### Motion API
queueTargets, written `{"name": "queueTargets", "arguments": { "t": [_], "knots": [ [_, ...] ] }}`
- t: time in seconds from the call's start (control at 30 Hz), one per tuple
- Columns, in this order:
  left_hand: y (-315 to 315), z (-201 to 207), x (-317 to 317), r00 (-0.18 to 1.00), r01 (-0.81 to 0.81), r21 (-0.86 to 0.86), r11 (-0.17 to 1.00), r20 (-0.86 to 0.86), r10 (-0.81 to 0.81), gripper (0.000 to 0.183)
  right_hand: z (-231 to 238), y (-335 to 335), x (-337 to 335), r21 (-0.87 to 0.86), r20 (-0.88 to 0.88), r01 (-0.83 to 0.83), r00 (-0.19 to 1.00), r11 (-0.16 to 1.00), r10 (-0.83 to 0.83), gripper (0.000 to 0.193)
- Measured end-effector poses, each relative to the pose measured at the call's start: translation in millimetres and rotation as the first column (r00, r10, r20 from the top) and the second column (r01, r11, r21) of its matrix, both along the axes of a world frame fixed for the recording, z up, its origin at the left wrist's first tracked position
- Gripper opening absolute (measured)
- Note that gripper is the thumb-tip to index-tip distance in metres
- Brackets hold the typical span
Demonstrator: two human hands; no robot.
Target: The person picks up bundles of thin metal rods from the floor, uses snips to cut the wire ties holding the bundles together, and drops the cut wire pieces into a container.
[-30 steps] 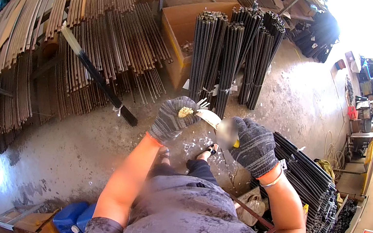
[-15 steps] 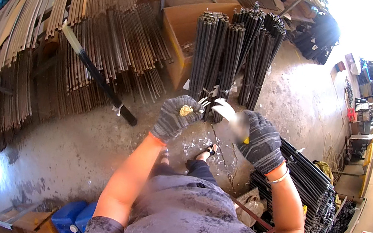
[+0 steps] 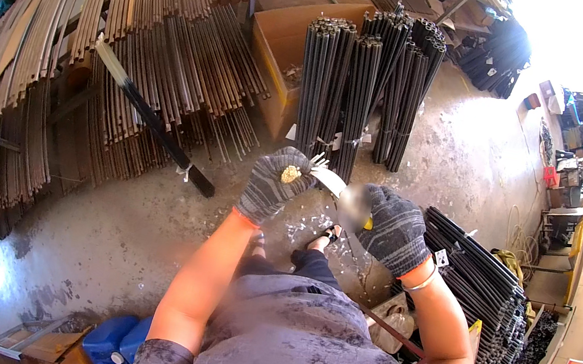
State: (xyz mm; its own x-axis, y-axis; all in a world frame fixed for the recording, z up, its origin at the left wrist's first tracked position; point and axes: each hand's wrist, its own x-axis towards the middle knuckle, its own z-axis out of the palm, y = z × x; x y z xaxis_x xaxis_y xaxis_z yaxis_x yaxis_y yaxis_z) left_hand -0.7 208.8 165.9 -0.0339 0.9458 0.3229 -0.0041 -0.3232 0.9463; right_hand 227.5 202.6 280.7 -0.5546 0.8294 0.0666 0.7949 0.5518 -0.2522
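I have the left hand (image 3: 273, 185), gloved, clenched around a bunch of thin pale sticks (image 3: 291, 175): yellowish ends cluster on the near side of the fist, and a few tips project beyond it toward the right. I judge this fist to be the holding side, keeping the sticks together and leaving the tips exposed. The right hand (image 3: 393, 230), also gloved, has its fingers curled around a yellow part (image 3: 368, 224); a blur hides how it joins the curved white piece (image 3: 329, 180). I cannot tell whether that piece is a blade or a strip. Its left end reaches the stick tips; I cannot confirm contact. I place the sticks in mid-air above the floor (image 3: 106, 228), forward of the feet, probably to keep both hands at a comfortable reach. Black rods (image 3: 323, 83) stand upright in front of the carton's (image 3: 275, 29) right edge, tied low, presumably so that each bundle stands as one unit. A black bundle (image 3: 154, 124) with a pale upper end slants across the lower rods (image 3: 195, 66), its foot on the floor. Toward the floor's right edge, a black stack (image 3: 473, 270) lies lengthwise, likely for stability.
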Motion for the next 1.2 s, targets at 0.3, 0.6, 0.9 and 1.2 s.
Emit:
{"name": "queueTargets", "arguments": {
  "t": [0.3,0.6,0.9,1.2],
  "knots": [
    [0.7,-4.4,-1.4,1.0,-0.019,0.025,1.0,-0.008,0.019,0.015,7.6,1.0,-0.9,0.05,-0.01,-0.031,0.999,0.998,0.032,0.033],
    [-1.1,1.5,-1.4,0.999,-0.035,-0.038,0.999,-0.039,0.034,0.016,9.9,2.2,1.5,0.014,-0.004,0.004,1.0,1.0,-0.004,0.031],
    [-1.6,-6.3,-1.6,0.995,0.019,-0.147,0.989,0.101,-0.004,0.015,-0.8,2.3,16.5,-0.017,0.024,0.003,1.0,1.0,-0.002,0.045],
    [3.4,0.9,2.4,0.999,0.032,-0.044,0.999,-0.011,-0.032,0.017,21.2,9.1,9.4,0.017,0.129,-0.023,0.991,1.0,0.02,0.06]
  ]
}}
